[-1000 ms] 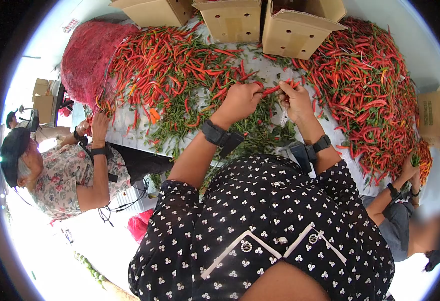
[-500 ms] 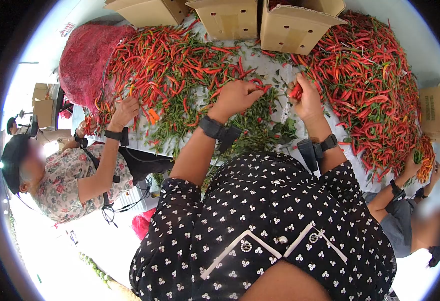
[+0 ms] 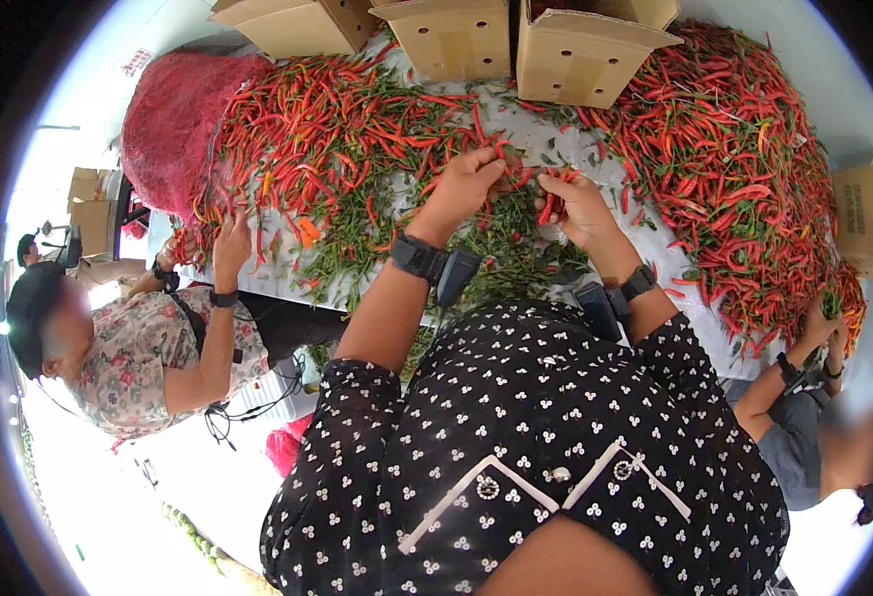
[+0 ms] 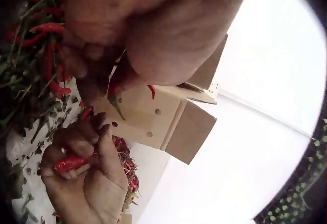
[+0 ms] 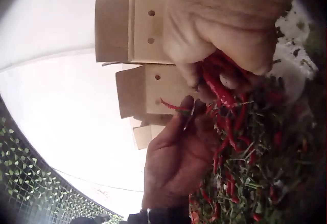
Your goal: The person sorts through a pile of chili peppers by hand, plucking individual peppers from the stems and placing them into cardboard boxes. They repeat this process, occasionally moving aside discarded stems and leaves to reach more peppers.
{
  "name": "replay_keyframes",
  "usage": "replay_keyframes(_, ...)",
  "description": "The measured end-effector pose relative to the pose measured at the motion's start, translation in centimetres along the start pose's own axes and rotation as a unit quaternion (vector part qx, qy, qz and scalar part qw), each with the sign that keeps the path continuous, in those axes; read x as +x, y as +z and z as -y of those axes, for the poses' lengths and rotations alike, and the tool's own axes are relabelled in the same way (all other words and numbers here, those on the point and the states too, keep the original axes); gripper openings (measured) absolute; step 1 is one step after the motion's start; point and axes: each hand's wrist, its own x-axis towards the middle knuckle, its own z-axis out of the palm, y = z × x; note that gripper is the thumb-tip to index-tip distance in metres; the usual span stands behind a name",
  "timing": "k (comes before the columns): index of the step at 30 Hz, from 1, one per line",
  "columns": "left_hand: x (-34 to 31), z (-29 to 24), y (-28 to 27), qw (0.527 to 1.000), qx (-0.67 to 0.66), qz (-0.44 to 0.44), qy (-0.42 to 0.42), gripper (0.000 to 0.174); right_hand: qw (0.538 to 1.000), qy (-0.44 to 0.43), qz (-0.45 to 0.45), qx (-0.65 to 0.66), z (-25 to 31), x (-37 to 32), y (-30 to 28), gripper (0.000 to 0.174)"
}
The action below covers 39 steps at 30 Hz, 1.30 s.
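Over the sorting surface, the left hand pinches a slim red chili by its fingertips, along with a thin pale strip too unclear to name. Close beside it, the right hand curls round several red chilies; part of one red chili shows between its fingers in the left wrist view. The two hands are near each other, with a small gap between them. Beneath them lie green stems and leaves mixed with red chilies. Some of what each palm holds is hidden.
Cardboard boxes line the back edge. A large chili heap lies right, another pile left, beside a red mesh sack. One person works at left, another at right.
The right hand has come left toward the left hand, carrying its chilies. My left hand has shifted slightly up. The person at left has moved a hand back toward the left.
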Motion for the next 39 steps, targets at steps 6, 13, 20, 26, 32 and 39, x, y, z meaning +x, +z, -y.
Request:
replay_keyframes(6, -1.5, -1.7, 0.8, 0.989, -0.027, 0.119, -0.087, 0.022, 0.993, -0.085, 0.056, -0.054, -0.1, 0.5, 0.5, 0.015)
replay_keyframes(13, -1.1, -0.7, 1.4, 0.988, -0.009, 0.115, -0.103, 0.024, 0.965, -0.153, -0.003, -0.215, 0.5, 0.3, -0.3, 0.018)
replay_keyframes(20, -1.2, -1.0, 1.4, 0.986, 0.133, 0.094, -0.046, 0.025, 0.942, -0.204, -0.034, -0.264, 0.5, 0.2, -0.5, 0.018)
replay_keyframes(26, -2.0, -0.8, 1.2, 0.962, 0.179, 0.183, 0.089, 0.023, 0.994, -0.076, -0.029, 0.077, 0.2, 1.5, -3.3, 0.010)
replay_keyframes(32, 1.5, 0.4, 1.4, 0.877, 0.462, 0.054, 0.117, 0.024, 0.989, -0.014, 0.003, 0.149, -0.4, 1.8, -4.4, 0.009)
replay_keyframes(39, 3.5, 1.7, 1.6, 0.850, 0.514, -0.010, 0.116, 0.024, 0.998, 0.003, 0.019, 0.064, -0.3, 1.3, -3.5, 0.014)
